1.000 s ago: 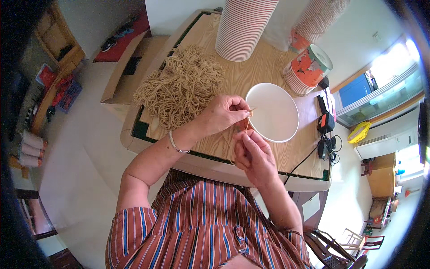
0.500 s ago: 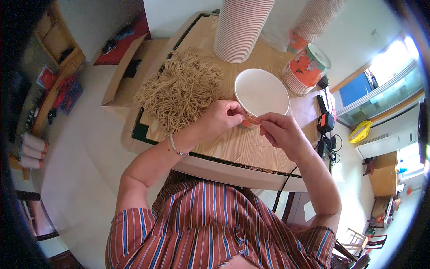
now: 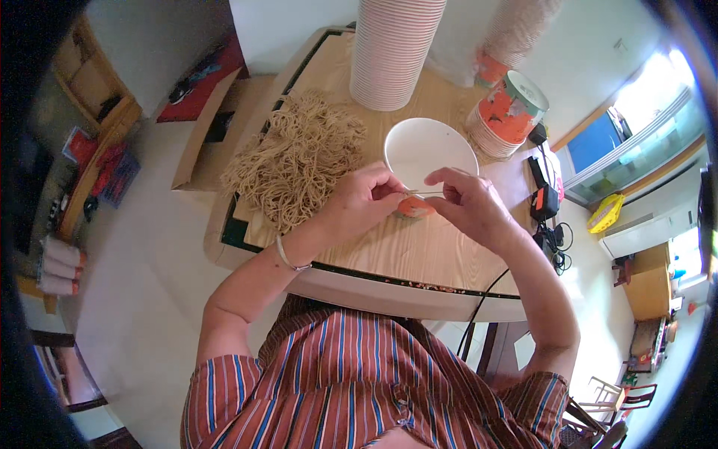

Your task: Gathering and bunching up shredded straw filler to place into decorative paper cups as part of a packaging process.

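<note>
My left hand (image 3: 364, 200) and my right hand (image 3: 465, 202) meet over the wooden table (image 3: 419, 251), just in front of a white bowl (image 3: 429, 149). Between their fingertips stretches a thin pale string (image 3: 422, 192), pinched at each end. An orange paper cup (image 3: 413, 207) lies under the hands, partly hidden by my fingers. A large heap of tan strings (image 3: 299, 157) is spread on the table to the left of my left hand. A bracelet sits on my left wrist.
A tall stack of pale cups (image 3: 393, 49) stands at the back. A second stack and an orange-printed cup on a pile (image 3: 508, 112) are at the back right. Black devices with cables (image 3: 544, 202) lie at the table's right edge. A cardboard box (image 3: 217, 127) is on the floor left.
The hands moved up and back toward the bowl, which now sits farther back and left. The string is now pulled taut between both hands, and the right hand has spread away from the left.
</note>
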A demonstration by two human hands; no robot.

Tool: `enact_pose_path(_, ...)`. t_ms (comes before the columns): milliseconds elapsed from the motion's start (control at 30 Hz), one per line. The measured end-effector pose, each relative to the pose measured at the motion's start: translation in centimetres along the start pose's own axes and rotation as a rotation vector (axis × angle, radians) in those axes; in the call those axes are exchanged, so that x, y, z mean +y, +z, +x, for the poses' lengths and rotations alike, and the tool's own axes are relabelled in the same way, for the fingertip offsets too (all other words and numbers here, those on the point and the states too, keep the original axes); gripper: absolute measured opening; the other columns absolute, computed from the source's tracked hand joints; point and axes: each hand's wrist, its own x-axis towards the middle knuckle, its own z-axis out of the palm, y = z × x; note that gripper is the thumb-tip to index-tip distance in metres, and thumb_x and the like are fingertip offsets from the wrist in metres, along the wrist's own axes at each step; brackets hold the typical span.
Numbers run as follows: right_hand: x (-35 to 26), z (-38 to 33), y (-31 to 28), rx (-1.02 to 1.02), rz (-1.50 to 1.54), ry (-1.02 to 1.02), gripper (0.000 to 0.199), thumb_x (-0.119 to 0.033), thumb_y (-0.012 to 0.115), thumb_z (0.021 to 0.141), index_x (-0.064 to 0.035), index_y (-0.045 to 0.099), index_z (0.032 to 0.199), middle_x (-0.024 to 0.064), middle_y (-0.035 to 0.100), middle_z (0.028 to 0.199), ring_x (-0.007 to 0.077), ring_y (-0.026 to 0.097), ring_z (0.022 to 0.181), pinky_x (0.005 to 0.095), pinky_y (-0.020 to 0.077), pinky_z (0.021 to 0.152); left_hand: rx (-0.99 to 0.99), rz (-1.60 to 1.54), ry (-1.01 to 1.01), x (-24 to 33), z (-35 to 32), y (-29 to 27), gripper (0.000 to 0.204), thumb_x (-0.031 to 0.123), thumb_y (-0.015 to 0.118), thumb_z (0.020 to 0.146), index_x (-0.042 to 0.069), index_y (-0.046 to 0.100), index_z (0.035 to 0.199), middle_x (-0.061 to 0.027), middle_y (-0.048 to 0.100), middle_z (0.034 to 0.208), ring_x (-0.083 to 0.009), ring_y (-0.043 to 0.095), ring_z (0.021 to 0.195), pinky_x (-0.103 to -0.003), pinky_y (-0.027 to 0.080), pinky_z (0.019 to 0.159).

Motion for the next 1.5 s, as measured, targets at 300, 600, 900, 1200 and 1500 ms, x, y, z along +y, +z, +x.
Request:
enact_pose_path(300,0.2,-0.6,1.0,-0.109,-0.051,-0.004,0.016,-0.016,0.068,0.085,-0.0004,0.065,0.087,0.0123,0.061,0.075,0.0183,0.057,0.063,0.0335,0.0473,0.061,-0.002,0.036,0.016,0.0,0.2,0.0,0.007,0.003,0.066,0.084,-0.002,0.064,0.088,-0.0050,0.057,0.087,-0.0112,0.059,0.074,-0.026,0.050,0.070)
enact_pose_path(600,-0.5,-0.5,1.0,-0.071,0.019,0.141,0.028,-0.031,0.071,0.086,-0.0041,0.063,0.090,0.0075,0.056,0.060,0.0148,0.054,0.055,0.0331,0.0433,0.052,-0.097,0.083,-0.018,0.1,1.0,-0.3,0.008,0.005,0.068,0.083,-0.002,0.065,0.085,-0.0034,0.059,0.082,-0.0099,0.057,0.074,-0.026,0.049,0.068)
enact_pose_path(900,1.5,0.6,1.1,0.006,0.336,0.094,0.016,-0.018,0.066,0.091,-0.0052,0.064,0.101,0.0025,0.052,0.060,0.0087,0.047,0.055,0.0297,0.0397,0.051,-0.138,0.013,-0.073,-0.3,1.4,-0.2,0.008,0.004,0.069,0.085,-0.002,0.064,0.087,-0.0010,0.059,0.085,-0.0069,0.056,0.078,-0.024,0.048,0.070)
enact_pose_path(1200,0.3,0.2,0.4,-0.046,0.160,0.042,0.019,-0.019,0.066,0.089,-0.0071,0.065,0.105,0.0060,0.056,0.062,0.0123,0.050,0.055,0.0320,0.0433,0.053,-0.141,0.024,-0.038,-0.3,1.9,-0.1,0.008,0.005,0.069,0.085,-0.001,0.063,0.086,-0.0004,0.058,0.086,-0.0067,0.054,0.078,-0.023,0.047,0.070)
enact_pose_path(1500,0.6,0.8,1.3,0.038,0.088,-0.053,0.014,-0.019,0.066,0.088,-0.0067,0.069,0.094,0.0145,0.064,0.069,0.0239,0.063,0.061,0.0370,0.0500,0.059,-0.150,0.041,-0.041,0.1,1.7,-0.2,0.008,0.005,0.070,0.086,0.000,0.065,0.088,0.0001,0.058,0.085,-0.0060,0.054,0.077,-0.022,0.047,0.070)
